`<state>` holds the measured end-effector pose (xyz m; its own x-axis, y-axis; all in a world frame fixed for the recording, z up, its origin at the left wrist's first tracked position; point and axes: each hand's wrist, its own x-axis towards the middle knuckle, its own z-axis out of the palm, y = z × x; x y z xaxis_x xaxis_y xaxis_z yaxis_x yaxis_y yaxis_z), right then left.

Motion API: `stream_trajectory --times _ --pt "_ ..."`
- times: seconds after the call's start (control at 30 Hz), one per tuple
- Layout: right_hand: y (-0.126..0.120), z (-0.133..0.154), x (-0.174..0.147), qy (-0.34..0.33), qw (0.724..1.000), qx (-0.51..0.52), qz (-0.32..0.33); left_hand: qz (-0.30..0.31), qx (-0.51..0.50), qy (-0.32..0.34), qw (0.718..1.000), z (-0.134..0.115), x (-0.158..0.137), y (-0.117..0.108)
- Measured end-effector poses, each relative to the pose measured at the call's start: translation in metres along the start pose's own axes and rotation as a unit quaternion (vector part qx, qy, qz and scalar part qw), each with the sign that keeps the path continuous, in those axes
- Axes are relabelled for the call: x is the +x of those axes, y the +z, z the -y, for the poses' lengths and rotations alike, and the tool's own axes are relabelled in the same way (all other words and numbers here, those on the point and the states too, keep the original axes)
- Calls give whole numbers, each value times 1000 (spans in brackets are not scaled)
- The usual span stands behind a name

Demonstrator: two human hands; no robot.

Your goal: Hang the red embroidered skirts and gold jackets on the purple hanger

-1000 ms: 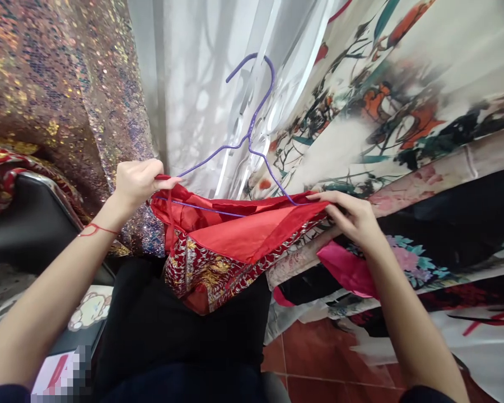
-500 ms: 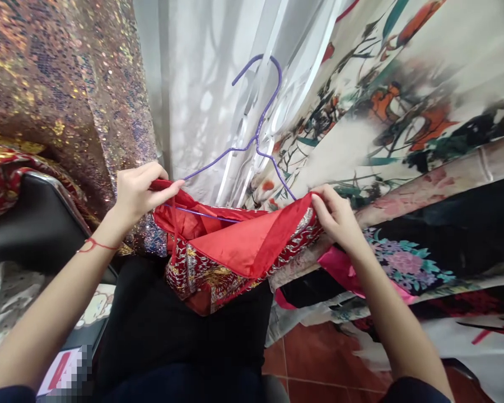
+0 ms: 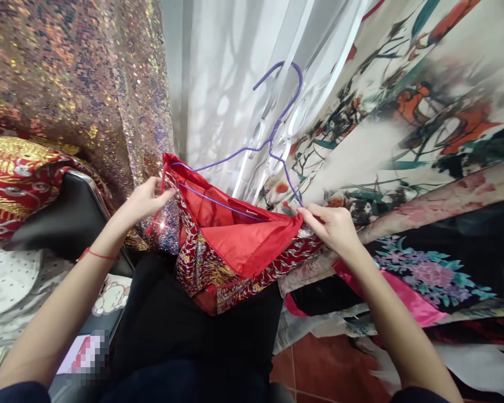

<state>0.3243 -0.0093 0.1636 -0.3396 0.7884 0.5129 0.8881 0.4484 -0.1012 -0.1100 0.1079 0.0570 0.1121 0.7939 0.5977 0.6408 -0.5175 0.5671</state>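
Note:
A red embroidered garment [image 3: 201, 263], patterned in silver and gold with a plain red lining [image 3: 231, 243], rests partly over my lap. A purple wire hanger [image 3: 273, 137] runs inside its top opening, with the hook pointing up and away from me. At the left top corner, my left hand [image 3: 145, 201] is closed on the garment's edge near a thin red tie; its fingertips are partly hidden. My right hand [image 3: 334, 226] pinches the garment's right top corner, close to the hanger's right end.
Behind the hanger hangs a white sheer curtain [image 3: 218, 84], with sequinned fabric [image 3: 88, 84] to its left. Printed and floral fabrics [image 3: 432, 268] lie at right. A black chair [image 3: 63, 210] draped with red-gold cloth [image 3: 17, 190] stands at left.
The left end of the hanger now sits inside the garment's left corner. My left hand has moved lower along that edge. The whole view has shifted, carrying things rightward.

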Motion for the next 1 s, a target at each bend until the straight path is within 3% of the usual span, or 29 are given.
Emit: stream_trajectory --times 0.1,0.23,0.33,0.43,0.5,0.6,0.83,0.9,1.0 --pt "1 0 0 -5 1000 -14 1 53 -16 -38 998 -7 -5 10" --pt "2 3 -2 -15 999 -32 -3 -22 40 -83 995 -30 0 16" --pt "-1 5 -3 -24 998 -54 -10 -55 100 -164 980 -44 13 5" --pt "-4 8 -3 -49 996 -80 -8 -3 110 -210 971 -53 24 -14" --pt "-5 9 -2 -68 992 -103 -7 13 125 -198 972 -58 26 -25" --pt "-6 13 -2 -95 985 -140 -18 -11 188 -155 970 -69 22 -36" --pt "-16 31 -15 -125 972 -197 -36 -89 364 -131 918 -127 9 -57" --pt "-17 35 -18 -125 970 -203 -46 -110 362 -111 919 -148 0 -59" --pt "-14 32 -18 -111 979 -168 -44 -120 307 -50 943 -171 -18 -53"
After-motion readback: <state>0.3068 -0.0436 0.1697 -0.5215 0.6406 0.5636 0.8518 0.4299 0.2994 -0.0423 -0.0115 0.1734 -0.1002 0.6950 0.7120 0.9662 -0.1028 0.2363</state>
